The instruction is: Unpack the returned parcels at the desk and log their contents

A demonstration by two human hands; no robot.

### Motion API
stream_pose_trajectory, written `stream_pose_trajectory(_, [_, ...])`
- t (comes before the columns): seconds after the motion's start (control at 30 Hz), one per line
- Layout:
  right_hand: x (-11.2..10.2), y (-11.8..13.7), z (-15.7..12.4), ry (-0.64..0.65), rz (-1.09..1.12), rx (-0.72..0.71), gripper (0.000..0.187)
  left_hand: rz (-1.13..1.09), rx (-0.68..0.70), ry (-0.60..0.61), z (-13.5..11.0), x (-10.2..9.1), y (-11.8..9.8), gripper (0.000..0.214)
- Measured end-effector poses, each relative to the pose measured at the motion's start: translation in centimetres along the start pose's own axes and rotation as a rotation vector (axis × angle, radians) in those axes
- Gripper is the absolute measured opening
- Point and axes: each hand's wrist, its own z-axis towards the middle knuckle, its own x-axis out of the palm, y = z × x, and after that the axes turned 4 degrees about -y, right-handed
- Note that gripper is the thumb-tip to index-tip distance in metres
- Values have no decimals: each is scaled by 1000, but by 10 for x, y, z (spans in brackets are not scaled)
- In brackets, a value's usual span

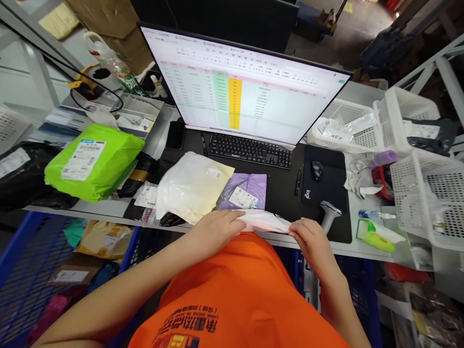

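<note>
A white plastic mailing bag [263, 220], seen nearly edge-on, stretches between my two hands at the front of the desk. My left hand [219, 229] grips its left end, fingers bent over the top. The right end is pinched between the thumb and fingers of my right hand [308, 234]. Just beyond the bag lies a purple parcel [259, 186] with a white label. A larger white and pale yellow bag [192, 186] rests to the left of that. The handheld scanner [329, 215] stands close to my right hand.
A monitor [250, 96] showing a spreadsheet stands behind the keyboard [250, 151]. The mouse [317, 170] sits on a black pad. To the left is a bright green parcel [119, 150]; white baskets [416, 193] line the right side. Blue crates [32, 261] stand below the desk.
</note>
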Motion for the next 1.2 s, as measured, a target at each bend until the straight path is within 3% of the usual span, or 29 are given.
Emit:
stream_pose_trajectory(0.2, [-3,1,-4,1,-2,-19,10,6,26,52,12,4,-8,32])
stream_pose_trajectory(0.37, [-4,5,-6,29,-19,-6,9,-6,81,52,23,11,-14,19])
stream_pose_trajectory(0.5, [-4,6,-8,43,-12,21,11,-18,97,72,29,13,-20,31])
stream_pose_trajectory(0.7, [-2,10,-7,42,-17,-12,10,-1,103,111,32,18,-24,16])
stream_pose_trajectory(0.87, [-5,11,-5,56,-27,-21,9,-34,-97,192,39,10,-23,32])
stream_pose_trajectory(0.97, [-9,5,-9,63,-53,4,9,102,-378,289,40,0,-12,42])
stream_pose_trajectory(1.07, [-14,-8,-19,34,-118,56,11,168,-606,365,32,-6,1,36])
stream_pose_trajectory(1.2, [-24,-31,-37,2,-213,141,16,111,-590,268,13,-8,4,43])
